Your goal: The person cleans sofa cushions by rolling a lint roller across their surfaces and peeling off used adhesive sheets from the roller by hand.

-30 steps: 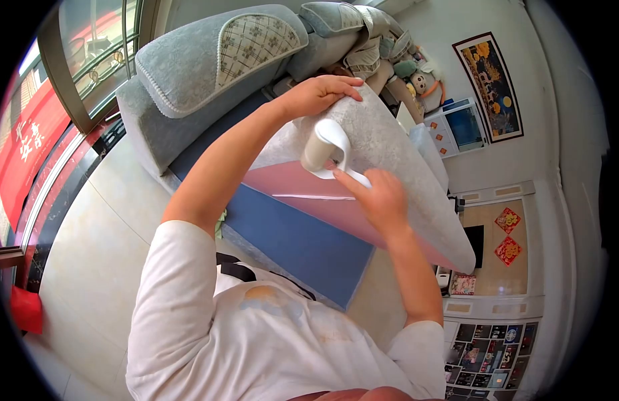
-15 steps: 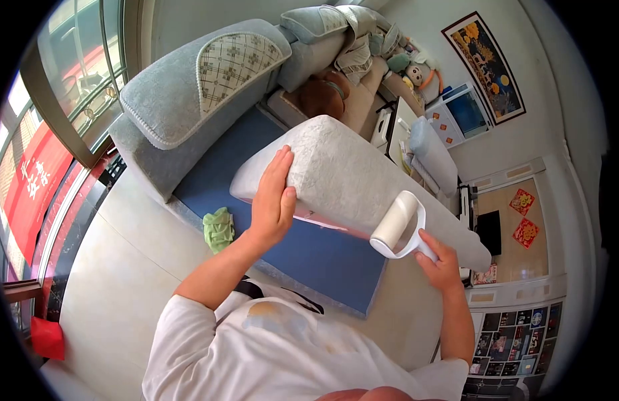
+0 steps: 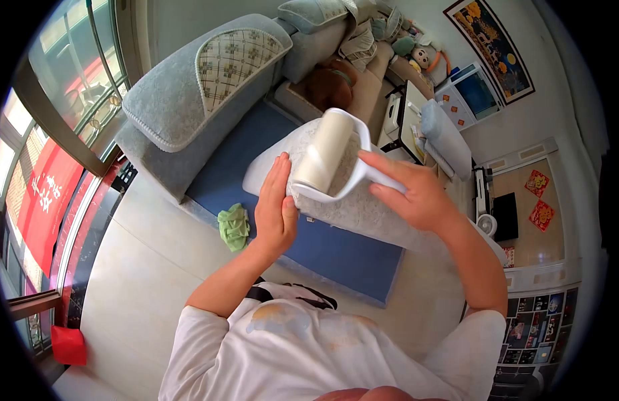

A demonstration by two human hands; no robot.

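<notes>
My right hand [image 3: 420, 194] grips the white handle of a lint roller [image 3: 326, 150], whose pale cylinder is over the near end of a long, light grey plush cushion [image 3: 363, 215]. My left hand [image 3: 275, 207] lies flat against that end of the cushion, fingers stretched, with the roller's lower end close beside it. The cushion is raised over a blue sofa base [image 3: 343, 257]. Whether the roller presses on the fabric I cannot tell. A crumpled green cloth [image 3: 234, 227] rests at the base's left edge.
The grey sofa [image 3: 169, 100] runs along the back, with a brown plush object [image 3: 329, 87] and stuffed toys on it. Behind the cushion stands a low table [image 3: 410, 123]. Windows line the left, with a red bag-like object [image 3: 69, 345] on the floor.
My right hand has carried the lint roller left and up along the cushion, from its middle to the near end by my left hand. My left hand stays flat on the cushion.
</notes>
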